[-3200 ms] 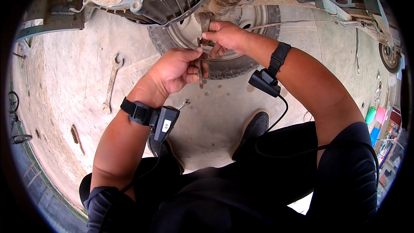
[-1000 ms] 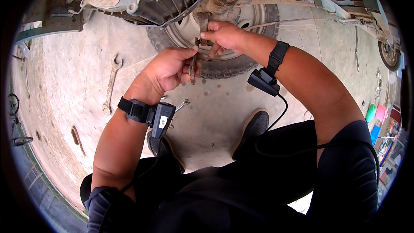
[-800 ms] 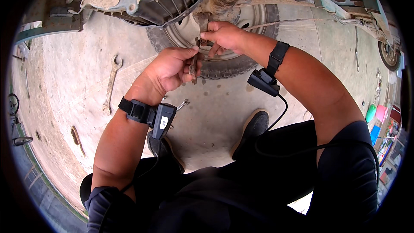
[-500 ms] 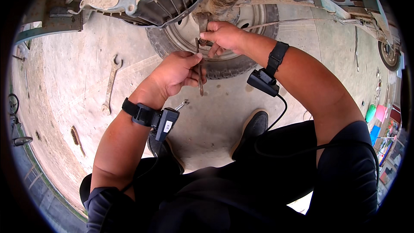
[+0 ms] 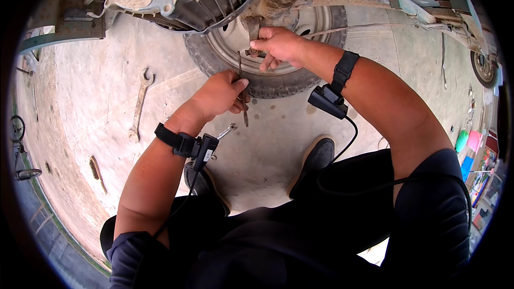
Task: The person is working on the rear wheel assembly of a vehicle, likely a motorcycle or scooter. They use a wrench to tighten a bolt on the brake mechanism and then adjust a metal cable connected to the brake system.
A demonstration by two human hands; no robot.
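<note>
A thin rusty metal rod (image 5: 246, 118) stands nearly lengthwise in the fingers of my left hand (image 5: 220, 94), its thumb pressed along it. My right hand (image 5: 279, 44) grips the lower end of a flat rusty lever (image 5: 253, 29) that hangs from the dirty axle housing (image 5: 276, 1). A small bolt or pin (image 5: 252, 52) shows at that end, just below the thumb. The rod's upper tip is close to the bolt, with a small gap between them. Behind both hands is a wheel with a black tyre (image 5: 276, 86). The right fingers partly hide the lever's end.
An open-end wrench (image 5: 141, 104) lies on the concrete floor at the left, with a smaller wrench (image 5: 227, 130) by my left wrist. A wire brush (image 5: 95, 168) lies farther left. Overhead hang a ribbed metal casing (image 5: 214, 5) and a long bar (image 5: 348, 1).
My left hand has moved a little left and toward me, taking the rod away from the bolt. My right hand keeps its hold on the lever.
</note>
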